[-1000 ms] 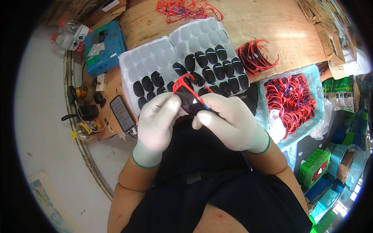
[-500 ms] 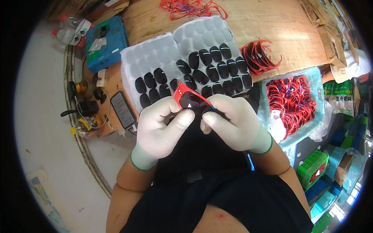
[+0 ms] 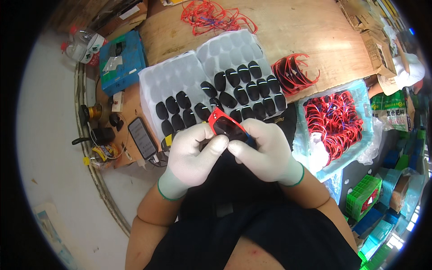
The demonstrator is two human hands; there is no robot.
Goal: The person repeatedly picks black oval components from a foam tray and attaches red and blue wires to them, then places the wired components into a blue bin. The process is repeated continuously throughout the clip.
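Between my gloved hands, in front of my chest, is a red sunglasses frame (image 3: 218, 115) with a dark lens (image 3: 228, 129) in it. My left hand (image 3: 194, 153) pinches its left side, thumb pressed on the lens's lower edge. On the other end, my right hand (image 3: 263, 150) grips with thumb and bent fingers. The thumbs almost meet; part of the frame is hidden behind the gloves. Just beyond lie two pale lens trays, a left tray (image 3: 168, 74) and a right tray (image 3: 225, 47), with rows of loose dark lenses (image 3: 240, 94) and vacant pockets.
Red frames with dark lenses (image 3: 294, 74) stand right of the trays. A light-blue basket (image 3: 366, 112) holds many red frames; more red frames (image 3: 211, 18) lie at the far edge. On the left are a phone (image 3: 142, 137), a blue box (image 3: 119, 63) and bottles. Another person's arm (image 3: 402, 60) shows far right.
The held frame has tilted a little and sits slightly lower against the trays. My right hand has shifted slightly left, its thumb now closer to the left one. The whole view has shifted slightly.
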